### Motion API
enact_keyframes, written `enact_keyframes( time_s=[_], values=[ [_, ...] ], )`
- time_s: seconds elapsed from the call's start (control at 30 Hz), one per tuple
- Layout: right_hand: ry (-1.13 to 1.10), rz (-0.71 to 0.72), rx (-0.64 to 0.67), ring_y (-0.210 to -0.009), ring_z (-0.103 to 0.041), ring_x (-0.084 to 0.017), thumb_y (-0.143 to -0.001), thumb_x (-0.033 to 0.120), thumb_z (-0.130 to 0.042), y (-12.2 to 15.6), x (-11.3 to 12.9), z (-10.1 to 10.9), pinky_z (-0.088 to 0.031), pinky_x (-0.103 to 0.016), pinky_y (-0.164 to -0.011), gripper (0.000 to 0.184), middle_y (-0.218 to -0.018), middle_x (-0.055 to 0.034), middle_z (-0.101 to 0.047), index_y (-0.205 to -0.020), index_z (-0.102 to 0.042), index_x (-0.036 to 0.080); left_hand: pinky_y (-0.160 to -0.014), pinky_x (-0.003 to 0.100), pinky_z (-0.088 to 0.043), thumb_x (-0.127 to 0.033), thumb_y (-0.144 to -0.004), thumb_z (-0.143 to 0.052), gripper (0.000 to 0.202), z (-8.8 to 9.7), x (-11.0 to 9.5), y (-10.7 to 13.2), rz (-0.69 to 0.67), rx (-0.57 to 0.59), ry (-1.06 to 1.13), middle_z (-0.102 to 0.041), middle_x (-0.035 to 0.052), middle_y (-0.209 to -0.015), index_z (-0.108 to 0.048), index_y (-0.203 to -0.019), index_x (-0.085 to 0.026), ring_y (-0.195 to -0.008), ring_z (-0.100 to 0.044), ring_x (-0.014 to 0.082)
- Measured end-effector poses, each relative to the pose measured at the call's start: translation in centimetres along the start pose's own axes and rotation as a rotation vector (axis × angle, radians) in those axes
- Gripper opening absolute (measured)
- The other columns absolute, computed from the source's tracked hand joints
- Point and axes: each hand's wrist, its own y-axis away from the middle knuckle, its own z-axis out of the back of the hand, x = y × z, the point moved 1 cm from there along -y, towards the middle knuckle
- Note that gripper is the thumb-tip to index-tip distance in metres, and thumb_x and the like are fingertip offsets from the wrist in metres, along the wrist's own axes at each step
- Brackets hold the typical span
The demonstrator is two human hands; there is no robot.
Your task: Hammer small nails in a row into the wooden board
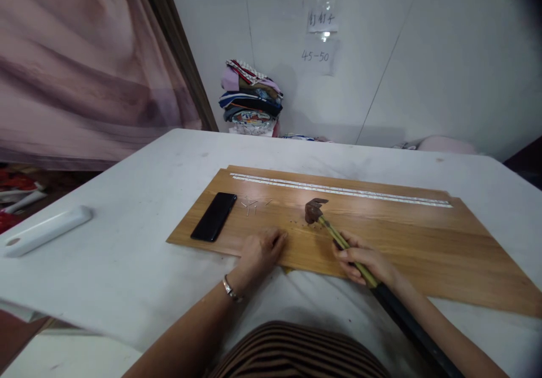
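Observation:
My right hand [358,256] is wrapped around the yellowish handle of a claw hammer [337,238]. The hammer's rusty brown head [313,211] is at the middle of a wooden board [406,242], over or against several small dark nail heads [294,222]; whether it touches them I cannot tell. My left hand [265,245] rests on the board's near edge, its fingers curled and their inner side hidden. Left of the hammer head, several loose nails [249,204] lie scattered on the board. A black phone [214,216] lies flat near the board's left end.
Two white printed strips [339,190] run along the board's far side. The board lies on a white table [139,197], with a white plastic object [48,231] at the left. Folded cloths [251,101] are stacked behind the table, and a pink curtain [93,67] hangs at left.

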Motion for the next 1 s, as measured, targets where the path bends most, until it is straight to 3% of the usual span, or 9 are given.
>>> enact_keyframes(
  time_s=[0.23, 0.6, 0.77, 1.0],
  values=[
    [-0.028, 0.006, 0.002, -0.030, -0.030, -0.003, -0.066, 0.029, -0.068, -0.80, -0.69, 0.18, -0.028, -0.012, -0.025, 0.026, -0.048, 0.0104, -0.046, -0.079, -0.048, 0.020, -0.063, 0.026, -0.033, -0.037, -0.097, -0.039, 0.036, 0.10, -0.08, -0.12, 0.002, 0.010, 0.007, -0.061, 0.0018, -0.071, -0.055, -0.071, -0.019, -0.067, -0.053, 0.0134],
    [0.005, 0.008, 0.013, -0.030, -0.029, -0.003, -0.071, 0.028, -0.064, -0.28, -0.46, 0.30, -0.028, -0.012, -0.027, 0.019, -0.044, 0.0110, -0.042, -0.080, -0.049, 0.020, -0.062, 0.026, -0.033, -0.037, -0.096, -0.039, 0.035, -0.16, 0.10, -0.12, 0.014, 0.005, -0.003, -0.063, 0.0017, -0.072, -0.056, -0.071, -0.020, -0.067, -0.055, 0.0137],
    [-0.032, 0.012, -0.001, -0.031, -0.030, -0.003, -0.067, 0.028, -0.068, -0.79, -0.95, 0.27, -0.027, -0.012, -0.025, 0.027, -0.049, 0.0105, -0.045, -0.083, -0.048, 0.020, -0.063, 0.025, -0.034, -0.036, -0.097, -0.039, 0.034, -0.10, 0.09, -0.05, 0.003, 0.002, 0.010, -0.063, 0.0018, -0.073, -0.055, -0.072, -0.020, -0.068, -0.055, 0.0137],
    [-0.002, 0.012, 0.009, -0.031, -0.028, -0.002, -0.070, 0.028, -0.065, -0.27, -0.25, -0.03, -0.027, -0.011, -0.027, 0.021, -0.044, 0.0108, -0.042, -0.079, -0.049, 0.019, -0.064, 0.026, -0.035, -0.036, -0.097, -0.039, 0.034, -0.11, 0.11, -0.09, 0.013, 0.010, -0.008, -0.063, 0.0023, -0.073, -0.056, -0.072, -0.020, -0.069, -0.055, 0.0143]
  ],
)
